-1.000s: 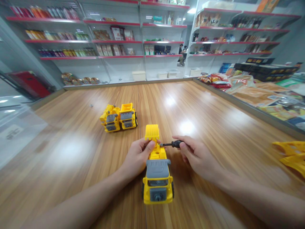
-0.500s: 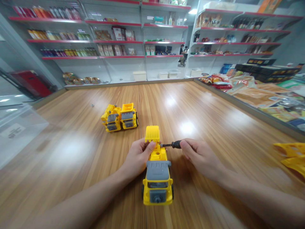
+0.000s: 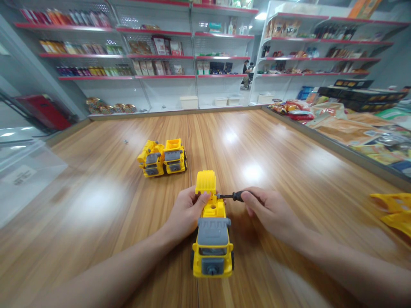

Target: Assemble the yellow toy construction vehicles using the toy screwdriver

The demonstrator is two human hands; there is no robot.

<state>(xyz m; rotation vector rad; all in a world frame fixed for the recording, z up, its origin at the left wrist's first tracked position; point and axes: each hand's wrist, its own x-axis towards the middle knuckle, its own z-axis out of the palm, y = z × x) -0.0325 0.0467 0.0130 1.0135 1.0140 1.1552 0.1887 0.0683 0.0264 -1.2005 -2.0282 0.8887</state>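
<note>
A yellow toy truck [image 3: 213, 239] with a grey cab roof stands on the wooden table, its front facing me. My left hand [image 3: 188, 211] grips its rear part from the left, thumb on top near the ribbed yellow piece [image 3: 206, 182]; the other fingers are partly hidden. In my right hand [image 3: 266, 209] is a screwdriver [image 3: 237, 196] with a black handle, held level. Its tip meets a small grey screw [image 3: 218, 196] at the right side of the truck's rear part.
Two more yellow toy trucks [image 3: 175, 156] stand side by side further back on the table [image 3: 154, 265]. A small metal part [image 3: 126, 141] lies behind them. Yellow plastic pieces [image 3: 393, 209] are at the right edge, a clear bin [image 3: 28, 171] at the left. Packaged goods [image 3: 340, 122] lie beyond the right rim.
My right fingers have shifted slightly on the screwdriver's handle. The truck and my left hand stay nearly in place.
</note>
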